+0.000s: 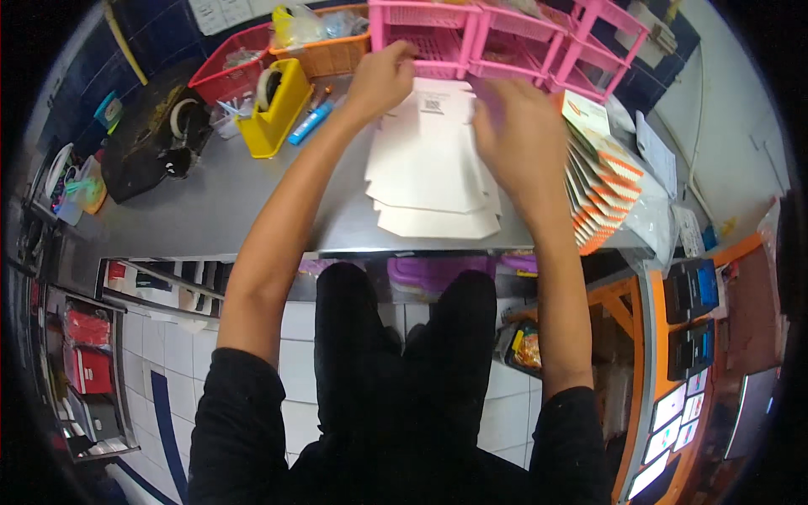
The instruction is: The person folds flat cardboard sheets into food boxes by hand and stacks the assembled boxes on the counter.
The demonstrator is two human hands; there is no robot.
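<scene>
A few flat white carton blanks (pixel 429 160) with notched, tabbed edges lie overlapping on the metal counter in front of me. The top one bears a small printed square code near its far end. My left hand (pixel 383 82) is at the far left corner of the top blank, its fingers bent and closed at the edge; the fingertips are partly hidden. My right hand (pixel 523 130) is along the far right edge of the same blank, thumb side toward it. Motion blur smears its fingers. Just right of that hand stands a fanned stack of orange, green and white printed cartons (pixel 602 181).
Pink plastic racks (pixel 471 67) line the back. On the left are a yellow tape dispenser (pixel 273 114), a blue marker (pixel 310 123), orange (pixel 324 57) and red baskets (pixel 220 74), and a dark bag-like bundle (pixel 147 143). The steel counter (pixel 210 219) ends near my knees.
</scene>
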